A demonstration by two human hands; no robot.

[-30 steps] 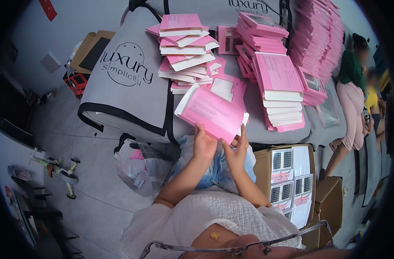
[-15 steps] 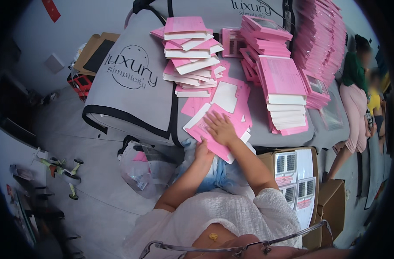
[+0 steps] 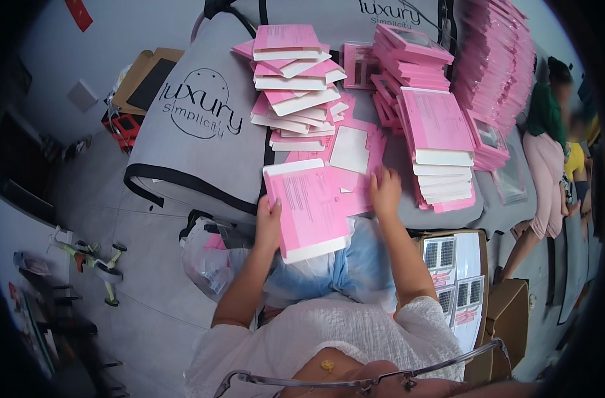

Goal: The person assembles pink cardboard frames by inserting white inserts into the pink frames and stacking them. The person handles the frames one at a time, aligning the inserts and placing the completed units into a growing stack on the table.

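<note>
My left hand (image 3: 269, 222) grips the left edge of a pink cardboard box (image 3: 307, 211) with white end flaps, held flat above my lap. Printing shows on its upper face. My right hand (image 3: 385, 192) has its fingers bent around the right edge of flat pink cardboard sheets (image 3: 357, 198) lying on the grey sofa seat; one shows a white rectangle in its middle. Behind them stands a loose pile of pink boxes with white flaps (image 3: 292, 85). To the right is a neater stack of pink boxes (image 3: 438, 123).
A tall pile of pink packages (image 3: 491, 66) stands at the back right. Beside my right arm is an open carton (image 3: 471, 259) holding clear packs with dark grids. A clear plastic bag (image 3: 206, 259) is left of my legs. Two people (image 3: 547, 146) are at the far right.
The pink box has turned more upright and shifted left and nearer with my left hand. My right hand has left its face and moved right to the flat sheets.
</note>
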